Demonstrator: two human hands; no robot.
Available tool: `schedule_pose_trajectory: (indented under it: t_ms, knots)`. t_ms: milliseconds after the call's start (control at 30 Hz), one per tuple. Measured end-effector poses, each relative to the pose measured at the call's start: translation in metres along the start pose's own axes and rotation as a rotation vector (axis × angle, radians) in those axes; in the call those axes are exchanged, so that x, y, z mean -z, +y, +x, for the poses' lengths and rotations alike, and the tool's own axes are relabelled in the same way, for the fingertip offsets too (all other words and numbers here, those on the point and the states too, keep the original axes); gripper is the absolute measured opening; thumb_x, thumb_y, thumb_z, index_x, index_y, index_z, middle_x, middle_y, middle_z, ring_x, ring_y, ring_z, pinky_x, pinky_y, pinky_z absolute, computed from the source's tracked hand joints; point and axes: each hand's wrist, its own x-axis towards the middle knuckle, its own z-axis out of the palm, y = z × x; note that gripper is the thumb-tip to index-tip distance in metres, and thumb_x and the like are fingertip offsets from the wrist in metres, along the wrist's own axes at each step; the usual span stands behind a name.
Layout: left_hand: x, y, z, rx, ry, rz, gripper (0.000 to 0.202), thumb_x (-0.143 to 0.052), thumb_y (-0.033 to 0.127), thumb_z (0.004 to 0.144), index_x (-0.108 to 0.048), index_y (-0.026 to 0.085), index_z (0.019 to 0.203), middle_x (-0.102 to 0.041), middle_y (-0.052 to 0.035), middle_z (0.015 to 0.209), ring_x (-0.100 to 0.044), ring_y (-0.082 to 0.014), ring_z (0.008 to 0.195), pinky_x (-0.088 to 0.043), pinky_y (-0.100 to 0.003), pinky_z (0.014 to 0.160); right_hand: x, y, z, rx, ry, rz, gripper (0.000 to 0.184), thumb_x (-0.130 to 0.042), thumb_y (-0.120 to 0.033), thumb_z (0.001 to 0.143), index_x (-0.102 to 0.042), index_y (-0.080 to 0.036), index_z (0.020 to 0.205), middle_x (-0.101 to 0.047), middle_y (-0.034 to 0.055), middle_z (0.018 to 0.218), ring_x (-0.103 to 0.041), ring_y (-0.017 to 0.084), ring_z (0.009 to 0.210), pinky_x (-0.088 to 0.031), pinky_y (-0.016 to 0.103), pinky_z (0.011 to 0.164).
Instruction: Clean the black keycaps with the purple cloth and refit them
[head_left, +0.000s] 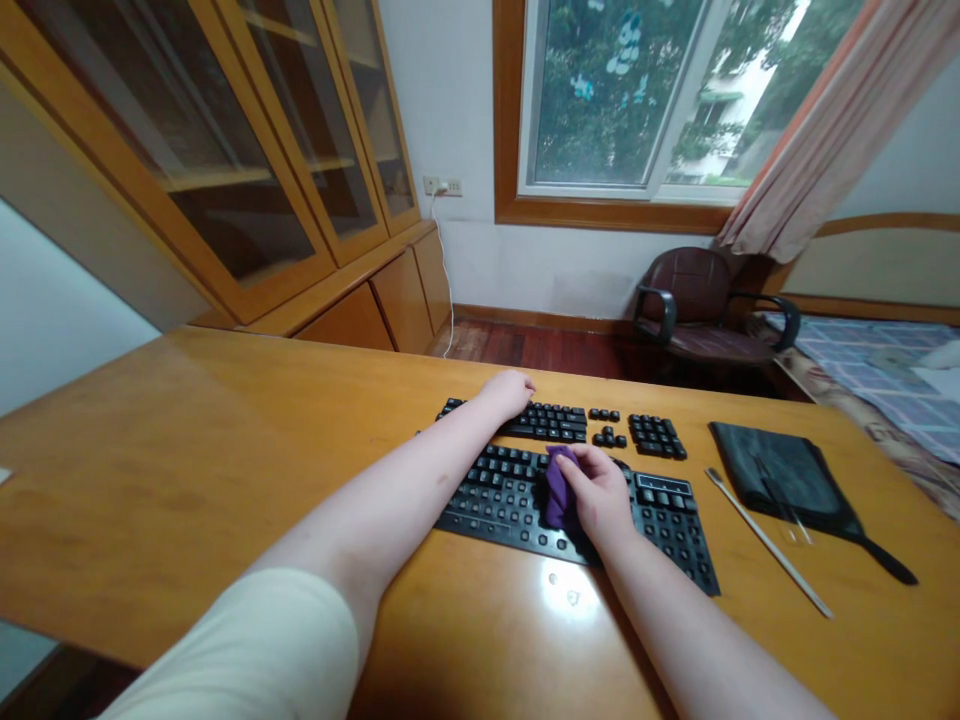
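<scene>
A black keyboard (517, 497) lies on the desk, many of its keycaps off and the switch stems bare, though its upper rows still carry caps. Loose black keycaps (559, 421) are laid out in keyboard order behind it. Over the far edge of these caps is my left hand (508, 393), its fingers curled down and closed; whatever they hold is hidden. My right hand (602, 497) is closed round a bunched purple cloth (559, 487), which rests against the keyboard's middle. My left forearm crosses above the keyboard's left part.
Right of the keyboard lie a thin pale stick with a dark tip (769, 543), a dark pouch (780, 475) and a wire tool (780, 495) on top of it. Beyond the wooden desk (247, 430) stand an armchair (686, 305), a glass-door cabinet (300, 200) and a bed (885, 360).
</scene>
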Motion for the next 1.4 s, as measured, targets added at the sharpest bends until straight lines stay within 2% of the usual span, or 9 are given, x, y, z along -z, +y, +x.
schedule_pose_trajectory:
  t_ms: [300, 500, 667, 733, 900, 1000, 1133, 1233, 1400]
  knots:
    - [-0.007, -0.007, 0.018, 0.033, -0.103, 0.026, 0.018, -0.064, 0.023, 0.071, -0.073, 0.024, 0.087, -0.072, -0.0023, 0.094, -0.064, -0.0171, 0.089, -0.047, -0.023, 0.082, 0.000, 0.005, 0.002, -0.008, 0.002, 0.018, 0.023, -0.068, -0.038, 0.070, -0.067, -0.018, 0.081, -0.069, 0.0046, 0.075, -0.062, 0.018, 0.066, -0.051, 0.032, 0.065]
    - [-0.006, -0.010, 0.013, 0.045, -0.037, 0.036, 0.021, -0.059, 0.023, 0.075, -0.072, 0.023, 0.090, -0.071, -0.0041, 0.098, -0.062, -0.0174, 0.093, -0.045, -0.025, 0.086, 0.001, 0.005, 0.002, -0.010, -0.004, 0.017, 0.022, -0.068, -0.037, 0.071, -0.066, -0.018, 0.081, -0.069, 0.0041, 0.076, -0.062, 0.017, 0.067, -0.051, 0.031, 0.066]
    - [-0.002, -0.009, 0.006, 0.017, -0.003, 0.024, 0.018, -0.068, 0.020, 0.065, -0.073, 0.020, 0.082, -0.071, -0.0067, 0.090, -0.063, -0.0213, 0.090, -0.046, -0.029, 0.085, 0.001, 0.004, 0.001, -0.014, -0.008, 0.013, 0.022, -0.068, -0.038, 0.071, -0.066, -0.018, 0.081, -0.069, 0.0044, 0.076, -0.062, 0.018, 0.068, -0.050, 0.031, 0.066]
    - [0.003, -0.006, 0.002, 0.012, 0.047, 0.007, 0.018, -0.066, 0.019, 0.068, -0.073, 0.019, 0.084, -0.071, -0.0083, 0.092, -0.062, -0.0230, 0.093, -0.045, -0.032, 0.088, 0.000, 0.002, 0.001, -0.013, 0.002, 0.015, 0.023, -0.069, -0.038, 0.070, -0.066, -0.018, 0.080, -0.069, 0.0045, 0.076, -0.062, 0.018, 0.067, -0.050, 0.032, 0.066]
    - [0.012, 0.016, -0.042, -0.076, 0.222, -0.140, 0.030, -0.053, 0.027, 0.083, -0.064, 0.018, 0.109, -0.065, -0.0075, 0.107, -0.060, -0.0169, 0.097, -0.045, -0.027, 0.090, 0.000, -0.003, 0.003, 0.011, 0.089, -0.020, 0.025, -0.063, -0.040, 0.075, -0.065, -0.018, 0.087, -0.068, 0.0051, 0.082, -0.062, 0.019, 0.075, -0.049, 0.033, 0.073]
    - [0.001, 0.032, -0.094, -0.198, 0.457, -0.582, 0.025, -0.055, 0.024, 0.082, -0.065, 0.017, 0.104, -0.064, -0.0073, 0.100, -0.061, -0.0151, 0.087, -0.050, -0.028, 0.082, 0.003, -0.004, 0.003, 0.045, 0.113, -0.067, 0.027, -0.057, -0.040, 0.080, -0.065, -0.018, 0.094, -0.068, 0.0065, 0.090, -0.061, 0.021, 0.084, -0.046, 0.035, 0.081]
    - [-0.029, 0.041, -0.151, -0.203, 0.435, -0.837, 0.024, -0.059, 0.019, 0.079, -0.067, 0.021, 0.102, -0.060, -0.0061, 0.099, -0.060, -0.0155, 0.090, -0.052, -0.028, 0.080, 0.005, -0.003, 0.003, 0.114, 0.011, -0.128, 0.024, -0.053, -0.036, 0.084, -0.068, -0.020, 0.092, -0.069, 0.0069, 0.094, -0.060, 0.022, 0.090, -0.044, 0.036, 0.086]
    - [-0.046, 0.037, -0.163, -0.148, 0.450, -0.862, 0.025, -0.058, 0.017, 0.079, -0.067, 0.022, 0.102, -0.060, -0.0061, 0.098, -0.059, -0.0165, 0.092, -0.052, -0.031, 0.083, 0.005, -0.004, 0.003, 0.189, -0.121, -0.162, 0.022, -0.054, -0.035, 0.083, -0.071, -0.022, 0.089, -0.069, 0.0071, 0.093, -0.061, 0.023, 0.089, -0.046, 0.038, 0.085]
    - [-0.055, 0.026, -0.154, -0.153, 0.426, -0.928, 0.028, -0.063, 0.017, 0.075, -0.066, 0.021, 0.103, -0.062, -0.0063, 0.099, -0.062, -0.0155, 0.083, -0.054, -0.033, 0.082, 0.006, -0.004, 0.004, 0.253, -0.241, -0.210, 0.018, -0.056, -0.032, 0.082, -0.073, -0.024, 0.087, -0.069, 0.0064, 0.091, -0.061, 0.023, 0.088, -0.048, 0.038, 0.082]
